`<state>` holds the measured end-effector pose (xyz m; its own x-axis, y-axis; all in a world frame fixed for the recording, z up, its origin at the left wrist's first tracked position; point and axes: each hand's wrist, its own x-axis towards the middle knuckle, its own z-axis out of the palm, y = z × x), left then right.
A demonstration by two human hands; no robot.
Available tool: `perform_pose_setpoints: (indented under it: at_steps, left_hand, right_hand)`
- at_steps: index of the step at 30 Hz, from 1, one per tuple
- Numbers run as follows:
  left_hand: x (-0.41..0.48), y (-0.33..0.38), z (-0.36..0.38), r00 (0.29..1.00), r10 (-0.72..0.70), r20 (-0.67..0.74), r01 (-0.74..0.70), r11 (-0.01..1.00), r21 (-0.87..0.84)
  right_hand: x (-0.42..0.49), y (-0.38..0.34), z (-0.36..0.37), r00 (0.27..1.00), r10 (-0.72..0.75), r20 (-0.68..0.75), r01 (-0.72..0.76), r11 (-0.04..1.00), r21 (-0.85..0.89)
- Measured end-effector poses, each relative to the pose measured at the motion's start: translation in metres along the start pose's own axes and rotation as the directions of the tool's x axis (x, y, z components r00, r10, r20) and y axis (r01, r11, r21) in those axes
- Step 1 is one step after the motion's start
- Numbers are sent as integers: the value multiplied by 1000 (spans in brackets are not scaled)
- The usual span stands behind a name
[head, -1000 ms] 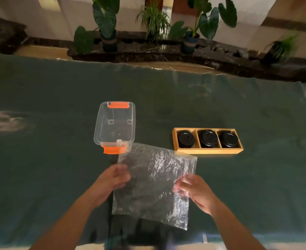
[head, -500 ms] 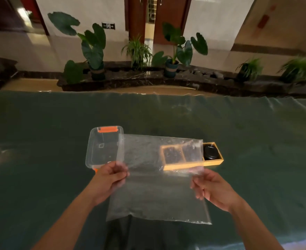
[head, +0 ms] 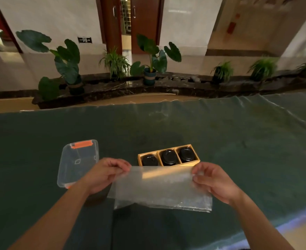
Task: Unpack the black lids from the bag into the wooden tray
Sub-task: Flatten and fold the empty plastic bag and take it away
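Three black lids sit in the wooden tray at the centre of the frame, one in each compartment, so the unpacking looks done. Both hands are on the clear bag, which hangs just below the tray in the picture and partly veils its front wall. The left hand has its fingers pinched on the bag's upper left corner; the right hand pinches the upper right corner, stretching the top edge flat between them. Nothing shows inside the bag (it reads as empty, though the crinkled film blurs things a little). To the left of centre a clear box with orange clasps rests on the green worktop, partly behind the left hand. My guess is that the step in hand is tidying the emptied bag; the next move calls only for laying or folding it away from the tray without brushing the lids.
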<state>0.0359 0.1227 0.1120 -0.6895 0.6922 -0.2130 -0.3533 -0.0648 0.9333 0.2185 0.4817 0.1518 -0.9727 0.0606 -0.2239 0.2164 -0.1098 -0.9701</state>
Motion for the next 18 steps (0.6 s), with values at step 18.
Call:
perform_pose_setpoints:
  at_steps: [18]
  left_hand:
    - [111, 54, 253, 939, -125, 321, -35, 893, 450]
  right_hand:
    - [-35, -74, -146, 968, -104, -229, 180, 922, 343]
